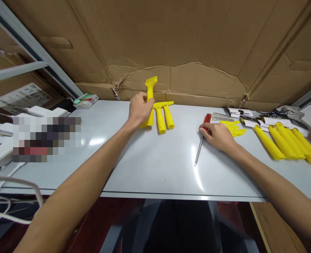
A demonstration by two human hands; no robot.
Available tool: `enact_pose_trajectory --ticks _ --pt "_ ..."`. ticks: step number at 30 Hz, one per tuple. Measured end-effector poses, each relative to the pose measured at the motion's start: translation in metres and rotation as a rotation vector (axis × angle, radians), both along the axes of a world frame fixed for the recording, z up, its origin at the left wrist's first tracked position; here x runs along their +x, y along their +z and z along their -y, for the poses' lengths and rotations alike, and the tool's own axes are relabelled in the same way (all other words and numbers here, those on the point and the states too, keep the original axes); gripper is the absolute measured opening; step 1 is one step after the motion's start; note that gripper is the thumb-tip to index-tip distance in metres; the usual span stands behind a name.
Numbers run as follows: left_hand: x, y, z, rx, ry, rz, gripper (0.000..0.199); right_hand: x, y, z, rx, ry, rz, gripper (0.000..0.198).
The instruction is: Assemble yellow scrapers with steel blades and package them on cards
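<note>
My left hand (141, 109) is closed on a yellow plastic scraper handle (151, 86), its flared head pointing up at the back of the table. Just right of it lie more yellow scraper handles (160, 121), their round open ends toward me. On the right, my right hand (217, 135) has its fingers closed round the red grip of a screwdriver (199, 150). The shaft slants toward me, with its tip low over or on the white tabletop; I cannot tell which. Beyond that hand are small flat yellow pieces (236, 130) and thin metal blades (221, 117).
Several yellow tubular handles (289, 142) lie at the right by black-and-white packages (273, 119). Cardboard (182, 42) walls the back. White power adapters (0, 151) and cables (15, 219) crowd the left, with a small box (88, 101) behind. The table's front edge (171, 195) runs near me.
</note>
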State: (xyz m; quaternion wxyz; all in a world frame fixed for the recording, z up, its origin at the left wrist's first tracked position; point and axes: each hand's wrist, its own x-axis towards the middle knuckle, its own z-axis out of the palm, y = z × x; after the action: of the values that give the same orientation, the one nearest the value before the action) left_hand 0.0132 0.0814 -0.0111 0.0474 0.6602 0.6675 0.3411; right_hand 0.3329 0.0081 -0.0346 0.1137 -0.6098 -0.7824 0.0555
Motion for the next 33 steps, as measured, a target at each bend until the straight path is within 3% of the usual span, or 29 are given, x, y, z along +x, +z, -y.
enact_pose_trajectory --ticks 3,7,10,12,17,19,21,24,25,27,33 --pt "0.026 0.013 0.027 0.184 -0.192 0.132 0.029 0.006 0.010 -0.001 0.003 0.010 -0.154 0.043" --pt "0.054 0.008 0.060 0.391 -0.414 -0.216 0.034 0.021 0.031 0.003 -0.184 0.102 -0.887 0.056" --pt "0.059 -0.004 0.073 0.418 -0.455 -0.438 0.034 0.022 0.035 0.009 -0.298 0.264 -1.103 0.053" --pt "0.060 -0.010 0.078 0.418 -0.470 -0.482 0.032 0.015 0.031 0.013 -0.311 0.306 -1.066 0.049" --pt "0.063 -0.014 0.084 0.381 -0.511 -0.506 0.033 0.002 0.029 0.021 -0.293 0.241 -0.973 0.046" --pt "0.064 -0.014 0.085 0.340 -0.502 -0.504 0.033 0.015 0.040 0.018 -0.225 0.186 -0.911 0.046" --pt "0.063 -0.014 0.085 0.276 -0.517 -0.508 0.033 0.042 0.051 0.009 -0.064 0.084 -0.809 0.044" --pt "0.063 -0.013 0.086 0.173 -0.576 -0.568 0.027 0.090 0.055 -0.015 0.107 -0.072 -0.319 0.025" --pt "0.063 -0.013 0.086 0.148 -0.585 -0.594 0.025 0.103 0.051 -0.024 0.111 -0.084 -0.134 0.023" --pt "0.065 -0.012 0.088 0.106 -0.576 -0.627 0.020 0.122 0.038 -0.041 0.099 -0.072 -0.011 0.026" --pt "0.070 -0.012 0.090 0.000 -0.569 -0.587 0.013 0.125 -0.001 -0.067 0.111 0.032 0.121 0.041"
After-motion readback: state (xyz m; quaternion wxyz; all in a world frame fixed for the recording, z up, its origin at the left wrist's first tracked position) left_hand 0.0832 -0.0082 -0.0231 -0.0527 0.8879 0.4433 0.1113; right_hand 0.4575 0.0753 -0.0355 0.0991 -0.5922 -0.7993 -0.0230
